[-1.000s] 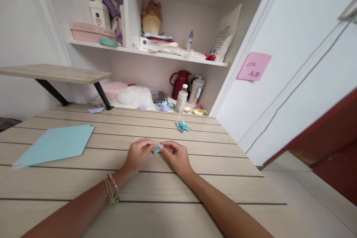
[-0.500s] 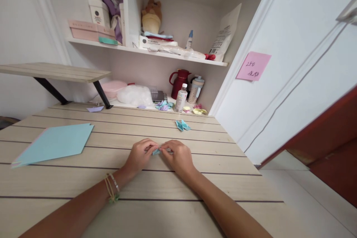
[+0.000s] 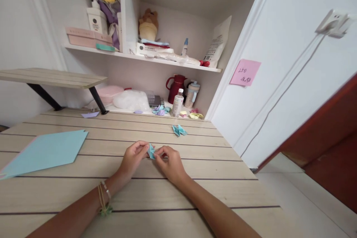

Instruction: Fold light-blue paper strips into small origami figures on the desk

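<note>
Between my two hands is a small folded piece of light blue paper (image 3: 151,151), tilted up so that its creased faces show. My left hand (image 3: 135,157) pinches its left side with thumb and fingers. From the other side, my right hand (image 3: 170,163) grips its right edge between thumb and forefinger. Farther back on the table lies a finished-looking blue origami piece (image 3: 179,130) with pointed flaps. Off to the left, a stack of light blue paper sheets (image 3: 50,151) rests flat, a pink edge peeking out.
The slatted wooden table (image 3: 134,200) meets a white shelf unit. At the back stand a clear bottle (image 3: 177,103), a red jug (image 3: 176,89) and a cup (image 3: 192,95), beside several colourful paper folds (image 3: 161,110). A small raised stand (image 3: 52,78) is at left; a purple paper (image 3: 90,114) lies beneath it.
The blue paper has been turned up and shows more of its folds between my fingers. My hands have shifted slightly left, and the view has tilted upward a little.
</note>
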Demonstrator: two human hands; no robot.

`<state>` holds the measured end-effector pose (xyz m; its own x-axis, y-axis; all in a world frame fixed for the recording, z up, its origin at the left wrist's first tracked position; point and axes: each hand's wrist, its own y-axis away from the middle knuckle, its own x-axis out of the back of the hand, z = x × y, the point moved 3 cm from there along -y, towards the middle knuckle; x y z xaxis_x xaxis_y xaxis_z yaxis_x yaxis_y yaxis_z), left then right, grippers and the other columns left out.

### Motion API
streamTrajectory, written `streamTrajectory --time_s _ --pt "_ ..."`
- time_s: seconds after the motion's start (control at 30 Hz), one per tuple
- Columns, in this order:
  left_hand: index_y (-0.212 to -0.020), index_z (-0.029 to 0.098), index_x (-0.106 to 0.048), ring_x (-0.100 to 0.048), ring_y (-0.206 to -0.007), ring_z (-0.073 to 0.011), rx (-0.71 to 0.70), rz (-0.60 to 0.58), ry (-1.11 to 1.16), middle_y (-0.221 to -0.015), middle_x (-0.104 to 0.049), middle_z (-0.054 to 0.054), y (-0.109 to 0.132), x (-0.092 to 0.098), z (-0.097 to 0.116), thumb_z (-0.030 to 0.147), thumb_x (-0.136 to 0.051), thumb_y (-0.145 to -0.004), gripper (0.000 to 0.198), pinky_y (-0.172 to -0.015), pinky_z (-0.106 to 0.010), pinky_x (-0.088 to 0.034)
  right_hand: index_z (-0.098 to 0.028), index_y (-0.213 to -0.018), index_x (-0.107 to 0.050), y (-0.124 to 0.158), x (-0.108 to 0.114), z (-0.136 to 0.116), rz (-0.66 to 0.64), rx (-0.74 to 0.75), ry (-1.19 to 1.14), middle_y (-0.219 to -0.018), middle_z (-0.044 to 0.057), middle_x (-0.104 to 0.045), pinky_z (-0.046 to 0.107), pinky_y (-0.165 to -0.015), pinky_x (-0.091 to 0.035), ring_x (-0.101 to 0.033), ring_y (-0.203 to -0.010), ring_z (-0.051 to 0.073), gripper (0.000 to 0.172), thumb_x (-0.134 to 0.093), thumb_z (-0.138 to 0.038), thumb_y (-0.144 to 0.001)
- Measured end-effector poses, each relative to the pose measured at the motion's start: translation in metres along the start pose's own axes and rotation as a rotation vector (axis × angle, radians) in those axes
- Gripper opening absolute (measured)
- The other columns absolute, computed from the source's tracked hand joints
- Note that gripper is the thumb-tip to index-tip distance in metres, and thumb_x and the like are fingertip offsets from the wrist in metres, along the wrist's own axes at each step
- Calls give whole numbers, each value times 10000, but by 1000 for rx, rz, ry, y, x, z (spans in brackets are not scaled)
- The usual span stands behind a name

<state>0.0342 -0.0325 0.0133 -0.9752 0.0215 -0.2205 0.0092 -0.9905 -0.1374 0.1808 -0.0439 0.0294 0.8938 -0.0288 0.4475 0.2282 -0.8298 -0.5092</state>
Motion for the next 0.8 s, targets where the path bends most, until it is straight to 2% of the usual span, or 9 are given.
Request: streamTrajectory --time_s 0.1,0.17,0.27,0.33,0.43,0.5,0.7,0.8 --pt "-933 130 -598 -630 -911 -241 63 -58 10 -976 -682 -124 -2 -1 -1 308 -715 -614 383 -772 -338 -507 -189 -717 -598 -1 4 0 47 -17 -36 -706 21 -648 248 -611 -425 -558 -644 146 89 -516 -185 -751" --pt "-1000 137 -591 -634 -904 -240 130 -146 24 -992 -679 -127 -3 -3 -4 283 -741 -585 465 -787 -345 -500 -190 -701 -593 -1 7 1 82 -45 -33 -693 18 -644 247 -595 -413 -547 -634 147 83 -522 -190 -744" --pt "-981 139 -620 -640 -881 -226 184 -267 49 -961 -691 -116 -2 -5 -6 279 -736 -599 423 -816 -343 -482 -189 -673 -600 -3 11 5 123 -101 -36 -675 16 -639 244 -572 -399 -533 -624 146 75 -549 -214 -721" --pt "-984 144 -631 -634 -895 -225 185 -319 44 -955 -693 -112 -2 -6 -7 270 -733 -604 413 -826 -340 -475 -184 -720 -612 -4 10 10 115 -153 -100 -653 8 -639 234 -535 -393 -517 -570 132 74 -560 -237 -714" --pt "-966 139 -642 -631 -893 -235 149 -335 -3 -924 -700 -115 -3 -5 -9 248 -735 -599 394 -807 -349 -484 -172 -821 -625 -5 7 17 59 -204 -225 -625 -1 -641 213 -475 -377 -492 -497 110 157 -588 -266 -700" --pt "-948 133 -644 -630 -896 -241 120 -327 -41 -904 -703 -115 -4 -3 -12 243 -723 -612 362 -800 -356 -488 -170 -818 -648 -5 6 19 15 -194 -257 -646 9 -652 211 -482 -384 -510 -514 113 175 -613 -278 -685" --pt "-932 139 -627 -651 -824 -218 108 -327 -116 -859 -709 -86 -4 -2 -14 198 -739 -581 372 -781 -344 -496 -192 -708 -696 -5 8 18 -65 -166 -133 -673 12 -676 216 -505 -386 -524 -537 124 115 -641 -288 -678" --pt "-871 131 -642 -654 -801 -220 107 -356 -165 -835 -710 -82 -1 -4 -11 209 -738 -578 318 -772 -340 -498 -207 -704 -693 -5 8 13 -155 -77 -91 -650 -3 -663 220 -532 -397 -534 -556 129 107 -606 -267 -717"
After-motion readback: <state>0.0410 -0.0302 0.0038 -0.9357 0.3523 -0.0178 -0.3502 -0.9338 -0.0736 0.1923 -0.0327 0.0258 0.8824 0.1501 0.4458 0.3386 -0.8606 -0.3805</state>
